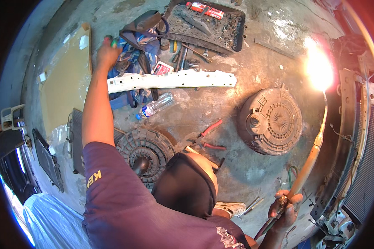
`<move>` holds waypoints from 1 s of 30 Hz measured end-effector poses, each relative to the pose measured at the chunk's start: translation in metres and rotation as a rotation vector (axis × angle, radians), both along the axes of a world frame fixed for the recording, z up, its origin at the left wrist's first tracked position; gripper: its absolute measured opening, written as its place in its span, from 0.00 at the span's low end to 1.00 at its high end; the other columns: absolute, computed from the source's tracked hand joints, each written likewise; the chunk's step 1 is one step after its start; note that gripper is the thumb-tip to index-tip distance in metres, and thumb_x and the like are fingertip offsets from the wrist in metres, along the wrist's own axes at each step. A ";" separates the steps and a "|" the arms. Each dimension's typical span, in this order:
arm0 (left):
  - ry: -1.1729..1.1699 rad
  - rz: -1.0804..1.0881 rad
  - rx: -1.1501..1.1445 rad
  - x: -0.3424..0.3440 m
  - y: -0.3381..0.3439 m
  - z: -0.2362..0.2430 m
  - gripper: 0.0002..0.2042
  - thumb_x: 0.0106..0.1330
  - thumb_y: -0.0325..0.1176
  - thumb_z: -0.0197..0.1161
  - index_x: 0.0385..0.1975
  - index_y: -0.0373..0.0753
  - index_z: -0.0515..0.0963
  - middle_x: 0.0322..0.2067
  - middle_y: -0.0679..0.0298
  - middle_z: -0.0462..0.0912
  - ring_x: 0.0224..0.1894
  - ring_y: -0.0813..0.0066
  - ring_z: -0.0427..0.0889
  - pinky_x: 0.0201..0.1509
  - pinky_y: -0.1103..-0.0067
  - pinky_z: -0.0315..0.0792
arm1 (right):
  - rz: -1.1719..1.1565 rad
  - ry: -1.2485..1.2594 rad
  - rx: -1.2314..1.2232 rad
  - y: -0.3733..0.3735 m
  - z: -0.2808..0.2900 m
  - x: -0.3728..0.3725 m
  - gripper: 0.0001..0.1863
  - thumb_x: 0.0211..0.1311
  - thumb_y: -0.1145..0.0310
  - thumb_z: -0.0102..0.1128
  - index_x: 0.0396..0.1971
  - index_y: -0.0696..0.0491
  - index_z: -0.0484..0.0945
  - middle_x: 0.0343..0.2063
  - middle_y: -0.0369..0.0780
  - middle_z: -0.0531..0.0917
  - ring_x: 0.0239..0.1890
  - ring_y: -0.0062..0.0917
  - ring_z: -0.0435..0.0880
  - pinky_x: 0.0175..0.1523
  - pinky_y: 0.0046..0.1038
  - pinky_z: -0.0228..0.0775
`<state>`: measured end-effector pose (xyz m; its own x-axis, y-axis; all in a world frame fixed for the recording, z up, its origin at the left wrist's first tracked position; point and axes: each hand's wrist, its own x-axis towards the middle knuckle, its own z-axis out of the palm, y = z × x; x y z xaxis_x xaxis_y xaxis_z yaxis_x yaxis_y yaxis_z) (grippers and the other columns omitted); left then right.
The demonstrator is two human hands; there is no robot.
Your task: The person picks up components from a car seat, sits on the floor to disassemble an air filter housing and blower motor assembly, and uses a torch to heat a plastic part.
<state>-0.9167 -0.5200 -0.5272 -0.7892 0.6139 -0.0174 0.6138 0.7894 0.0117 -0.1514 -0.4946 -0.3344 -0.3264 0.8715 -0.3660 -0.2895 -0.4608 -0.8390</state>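
Observation:
My right hand (285, 208), at the lower right, is wrapped round the handle of a gas torch (306, 172). The torch points up and away, and a bright white flame (318, 68) burns at its tip. Stretched far to the upper left, my left hand (107, 54) has its fingers closed at a small red and green thing (113, 42), too small to name. Beside that hand lies a blue patterned cloth bag (131, 50) with dark straps. A long white metal bar (174, 80) with holes lies across part of the bag.
Round dark ribbed housings (274, 120) lie on the floor. Red-handled pliers (207, 135), a hammer (201, 157) and a plastic bottle (156, 106) lie between. A metal tray (176, 35) holds a red can (205, 10) and small parts. A radiator (363, 174) stands right.

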 end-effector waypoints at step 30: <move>0.051 0.011 -0.300 0.105 -0.065 0.006 0.12 0.67 0.33 0.58 0.45 0.39 0.84 0.43 0.50 0.88 0.47 0.51 0.88 0.51 0.59 0.80 | -0.031 -0.093 -0.028 -0.013 0.003 0.002 0.19 0.69 0.61 0.66 0.34 0.52 0.62 0.43 0.61 0.78 0.15 0.23 0.80 0.18 0.20 0.78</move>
